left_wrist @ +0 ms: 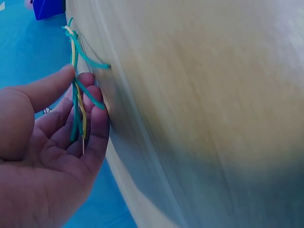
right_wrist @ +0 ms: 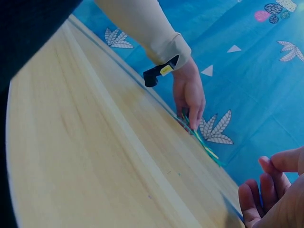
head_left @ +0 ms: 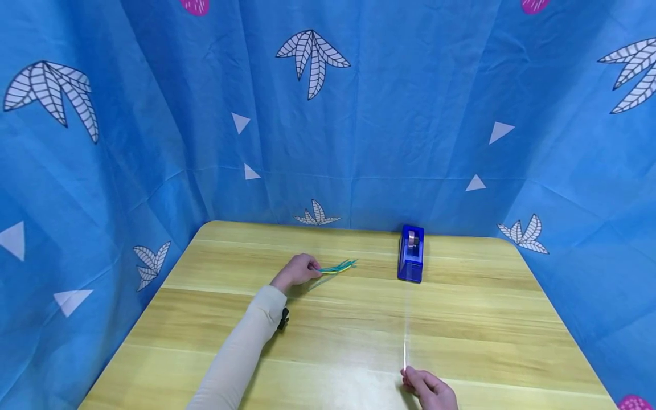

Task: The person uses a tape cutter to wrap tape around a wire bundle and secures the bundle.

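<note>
A small bundle of thin green and yellow wires [head_left: 339, 267] is pinched between the thumb and fingers of my left hand [head_left: 299, 269], low over the table's far half. In the left wrist view the wires [left_wrist: 74, 53] cross the fingers, and one yellow wire ends in a bare tip. My right hand [head_left: 431, 390], near the front edge, pinches the end of a clear strip of tape [head_left: 407, 330]. That strip stretches straight back to a blue tape dispenser [head_left: 411, 272] at the rear of the table. In the right wrist view the right thumb meets the index fingertip.
Both hands work over a light wood-grain table [head_left: 492, 319] with rounded far corners. A blue curtain [head_left: 410, 114] with leaf and triangle prints surrounds its back and sides. The left wrist carries a black strap-on camera [right_wrist: 159, 73].
</note>
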Available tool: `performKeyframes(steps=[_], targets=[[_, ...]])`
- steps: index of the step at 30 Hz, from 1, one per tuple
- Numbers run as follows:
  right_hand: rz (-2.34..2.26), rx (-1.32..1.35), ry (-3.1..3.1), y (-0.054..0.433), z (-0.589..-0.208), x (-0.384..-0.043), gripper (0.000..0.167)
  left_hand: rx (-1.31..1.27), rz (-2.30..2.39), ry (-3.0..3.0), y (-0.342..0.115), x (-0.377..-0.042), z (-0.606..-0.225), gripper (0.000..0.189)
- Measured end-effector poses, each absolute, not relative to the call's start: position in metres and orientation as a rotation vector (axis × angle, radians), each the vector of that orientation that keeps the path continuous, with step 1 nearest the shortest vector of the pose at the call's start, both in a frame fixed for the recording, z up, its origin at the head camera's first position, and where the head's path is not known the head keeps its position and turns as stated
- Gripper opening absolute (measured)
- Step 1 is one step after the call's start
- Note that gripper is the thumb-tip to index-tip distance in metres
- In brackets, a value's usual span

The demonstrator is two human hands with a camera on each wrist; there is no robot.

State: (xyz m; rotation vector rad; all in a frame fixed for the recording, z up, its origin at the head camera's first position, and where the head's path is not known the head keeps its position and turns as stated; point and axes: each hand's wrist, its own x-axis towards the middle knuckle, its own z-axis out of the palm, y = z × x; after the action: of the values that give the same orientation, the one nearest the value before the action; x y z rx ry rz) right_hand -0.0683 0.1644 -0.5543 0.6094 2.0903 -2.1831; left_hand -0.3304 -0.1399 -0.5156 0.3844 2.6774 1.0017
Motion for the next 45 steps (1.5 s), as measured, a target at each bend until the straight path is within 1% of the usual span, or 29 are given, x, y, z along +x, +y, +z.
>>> performKeyframes(steps=[8, 10, 15, 17, 24, 27, 38, 45], targets=[[-2.195, 0.602, 2.095, 0.163, -0.554, -0.068, 0.018, 0.423, 1.037, 2.672, -0.142, -0.322, -0.513, 0.018], [-2.204, 0.588, 2.093, 0.163, -0.554, -0.068, 0.018, 0.423, 1.046, 2.665, -0.142, -0.320, -0.513, 0.022], [-2.208, 0.587, 2.085, 0.163, -0.554, -0.068, 0.018, 0.390, 1.043, 2.659, -0.137, -0.313, -0.514, 0.041], [-2.204, 0.596, 2.083, 0.163, -0.553, -0.068, 0.018, 0.378, 1.045, 2.673, -0.135, -0.311, -0.515, 0.043], [-2.211, 0.603, 2.076, 0.163, -0.554, -0.069, 0.018, 0.369, 1.055, 2.721, -0.130, -0.308, -0.518, 0.017], [-2.207, 0.603, 2.080, 0.162, -0.554, -0.068, 0.018, 0.392, 1.012, 2.750, -0.130, -0.309, -0.519, 0.011], [-2.227, 0.608, 2.091, 0.157, -0.550, -0.071, 0.021, 0.503, 0.805, 2.761, -0.130, -0.313, -0.509, 0.009], [-2.187, 0.607, 2.108, 0.162, -0.554, -0.069, 0.021, 0.573, 0.728, 2.737, -0.128, -0.309, -0.514, 0.008]])
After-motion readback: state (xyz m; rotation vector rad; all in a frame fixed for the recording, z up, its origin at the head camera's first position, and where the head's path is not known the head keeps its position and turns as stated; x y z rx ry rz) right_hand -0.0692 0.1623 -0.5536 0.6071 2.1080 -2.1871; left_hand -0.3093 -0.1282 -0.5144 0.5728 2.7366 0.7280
